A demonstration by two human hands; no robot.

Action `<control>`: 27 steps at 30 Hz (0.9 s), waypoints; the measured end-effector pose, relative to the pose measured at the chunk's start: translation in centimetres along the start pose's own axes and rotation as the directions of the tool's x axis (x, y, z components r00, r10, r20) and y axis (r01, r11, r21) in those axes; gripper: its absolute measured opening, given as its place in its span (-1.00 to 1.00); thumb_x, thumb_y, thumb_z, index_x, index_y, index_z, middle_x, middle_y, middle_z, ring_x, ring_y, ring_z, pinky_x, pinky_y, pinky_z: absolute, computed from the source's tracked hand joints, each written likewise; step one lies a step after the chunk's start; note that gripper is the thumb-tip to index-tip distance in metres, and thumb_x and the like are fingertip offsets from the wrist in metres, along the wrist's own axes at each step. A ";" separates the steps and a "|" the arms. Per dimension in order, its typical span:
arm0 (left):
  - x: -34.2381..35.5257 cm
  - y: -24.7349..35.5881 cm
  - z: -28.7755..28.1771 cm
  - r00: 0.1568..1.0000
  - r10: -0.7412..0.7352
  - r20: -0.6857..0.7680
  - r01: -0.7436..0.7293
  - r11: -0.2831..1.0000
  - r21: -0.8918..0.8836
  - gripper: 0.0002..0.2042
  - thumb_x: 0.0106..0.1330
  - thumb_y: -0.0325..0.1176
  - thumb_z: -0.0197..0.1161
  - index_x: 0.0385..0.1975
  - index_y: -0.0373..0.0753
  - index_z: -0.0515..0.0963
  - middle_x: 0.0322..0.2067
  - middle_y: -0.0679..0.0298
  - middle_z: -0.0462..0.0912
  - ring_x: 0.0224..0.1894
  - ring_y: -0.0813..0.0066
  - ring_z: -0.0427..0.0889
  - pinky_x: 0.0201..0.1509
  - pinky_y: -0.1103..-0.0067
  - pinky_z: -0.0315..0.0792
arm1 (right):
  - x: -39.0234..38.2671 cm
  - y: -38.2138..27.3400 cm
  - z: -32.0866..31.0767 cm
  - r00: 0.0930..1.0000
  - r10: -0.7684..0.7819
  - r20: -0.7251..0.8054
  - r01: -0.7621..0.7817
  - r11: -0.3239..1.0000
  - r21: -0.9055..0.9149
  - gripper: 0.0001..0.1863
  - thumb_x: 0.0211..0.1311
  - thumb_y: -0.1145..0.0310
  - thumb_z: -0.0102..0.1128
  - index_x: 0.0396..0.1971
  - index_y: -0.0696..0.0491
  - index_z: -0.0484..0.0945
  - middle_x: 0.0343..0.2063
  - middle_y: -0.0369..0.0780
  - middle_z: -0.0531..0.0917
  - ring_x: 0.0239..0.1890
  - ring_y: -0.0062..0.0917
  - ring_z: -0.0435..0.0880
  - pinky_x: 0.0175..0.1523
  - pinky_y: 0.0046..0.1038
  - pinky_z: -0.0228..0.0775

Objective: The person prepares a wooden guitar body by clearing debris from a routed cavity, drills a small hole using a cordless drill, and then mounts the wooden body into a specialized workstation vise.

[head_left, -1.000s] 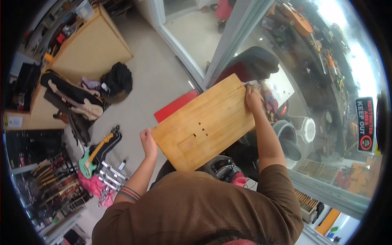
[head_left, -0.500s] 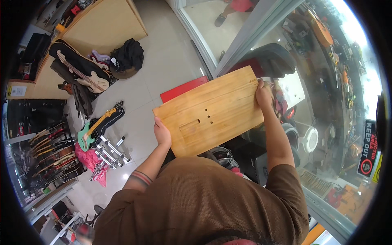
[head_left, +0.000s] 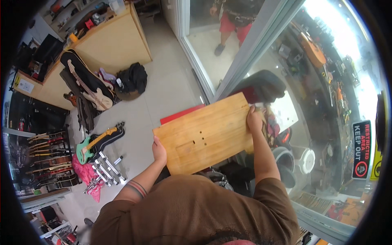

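A broad, light-brown wooden board [head_left: 220, 130] is held out in front of my body, tilted with its right end farther away. It has a few small round holes near its middle and a shallow rectangular recess to their left. My left hand [head_left: 159, 151] grips the board's left edge, thumb on top. On the opposite short edge, my right hand [head_left: 254, 119] is closed the same way, near the far right corner. The fingers of both hands are mostly hidden beneath the board.
A red flat object [head_left: 181, 114] lies beyond the board. Left on the floor are a green guitar [head_left: 84, 152], metal stands [head_left: 107, 169] and a black bag [head_left: 132, 79]. Glass sliding doors [head_left: 241, 53] rise ahead, a person behind them. White buckets [head_left: 303, 160] stand at right.
The board and both hands sit lower in the view, and the room has shifted as my head moved. More of the person behind the glass shows. Both hands keep their grip.
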State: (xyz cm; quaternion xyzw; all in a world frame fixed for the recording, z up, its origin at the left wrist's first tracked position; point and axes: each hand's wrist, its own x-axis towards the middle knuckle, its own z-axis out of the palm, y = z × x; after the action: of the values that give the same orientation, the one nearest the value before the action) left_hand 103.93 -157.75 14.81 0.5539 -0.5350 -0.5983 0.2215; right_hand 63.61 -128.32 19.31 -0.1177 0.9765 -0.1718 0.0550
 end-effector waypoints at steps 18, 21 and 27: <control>-3.0 -12.0 -2.1 0.802 -0.470 0.370 0.598 0.630 -0.495 -0.45 0.55 0.30 -0.08 0.16 -0.07 0.39 -0.12 0.12 0.63 -0.21 0.21 0.69 -0.18 0.17 0.60 | -10.1 1.6 1.8 0.902 -0.244 -0.357 0.140 0.946 -0.292 -0.44 0.60 0.13 -0.07 0.29 0.30 0.47 0.21 0.15 0.62 0.20 0.05 0.62 0.30 -0.05 0.44; -1.5 -12.5 -3.9 0.661 -0.531 0.530 0.745 0.547 -0.382 -0.59 0.55 0.15 0.01 0.12 0.00 0.39 -0.24 0.22 0.58 -0.36 0.31 0.61 -0.26 0.25 0.56 | -10.4 2.3 1.9 0.940 -0.162 -0.302 0.062 0.947 -0.314 -0.41 0.63 0.16 -0.19 0.41 0.29 0.36 0.39 0.12 0.46 0.43 0.00 0.42 0.48 -0.06 0.26; 4.8 -18.9 -3.2 0.684 -0.533 0.498 0.676 0.720 -0.157 -0.74 0.47 -0.33 0.15 0.12 -0.06 0.50 -0.04 0.28 0.63 -0.14 0.27 0.67 -0.10 0.23 0.61 | -10.3 -1.9 3.5 0.963 0.024 -0.270 -0.118 0.934 -0.338 -0.34 0.63 0.11 -0.31 0.48 0.29 0.26 0.48 0.16 0.30 0.51 0.08 0.28 0.57 -0.04 0.11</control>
State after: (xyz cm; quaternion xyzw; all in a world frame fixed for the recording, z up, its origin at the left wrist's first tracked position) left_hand 111.58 -156.92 -3.40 0.5141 -0.2450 -0.8217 -0.0229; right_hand 74.46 -128.59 17.34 -0.0663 0.9937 -0.0070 -0.0898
